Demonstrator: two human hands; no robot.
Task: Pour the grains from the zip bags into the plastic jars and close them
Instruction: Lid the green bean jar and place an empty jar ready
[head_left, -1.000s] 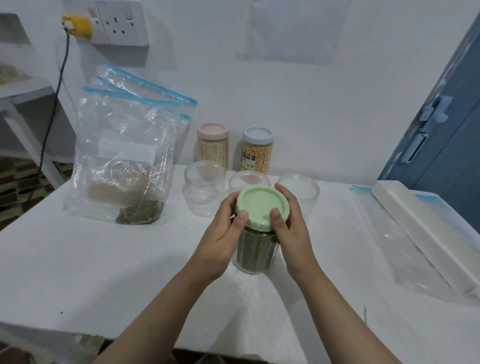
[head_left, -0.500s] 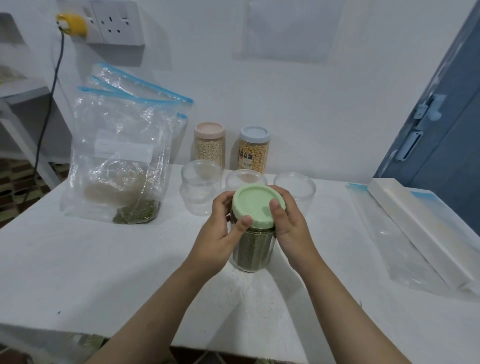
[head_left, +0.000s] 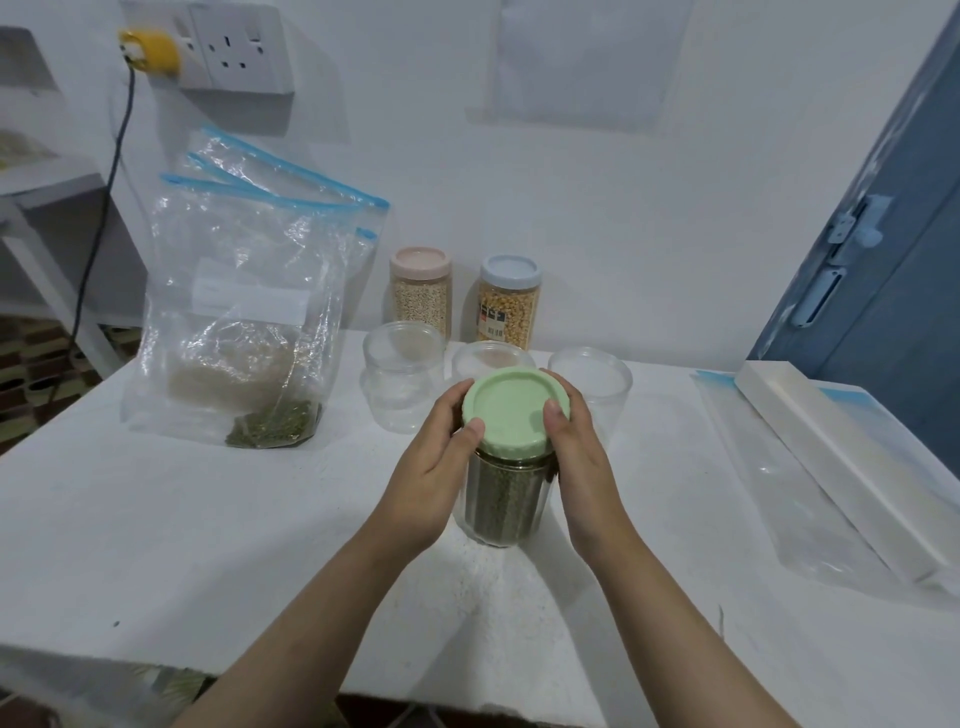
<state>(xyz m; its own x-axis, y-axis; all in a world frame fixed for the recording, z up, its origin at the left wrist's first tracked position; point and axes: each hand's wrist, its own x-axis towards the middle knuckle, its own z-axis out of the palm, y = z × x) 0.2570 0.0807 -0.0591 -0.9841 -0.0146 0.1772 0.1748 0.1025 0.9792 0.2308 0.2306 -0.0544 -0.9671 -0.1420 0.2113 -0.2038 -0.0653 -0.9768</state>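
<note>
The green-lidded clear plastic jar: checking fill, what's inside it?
Dark green grains show through the green-lidded clear plastic jar wall. Its pale green lid and both hands hide the top level.

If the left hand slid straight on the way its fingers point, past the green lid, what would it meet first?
The left hand grips the green lid, fingers pointing up and away. Straight on, it would likely meet the middle empty jar just behind the lid, though depth from this single view is uncertain.

A home pantry corner: grain jars (head_left: 421, 291), wall socket (head_left: 236, 47).
</note>
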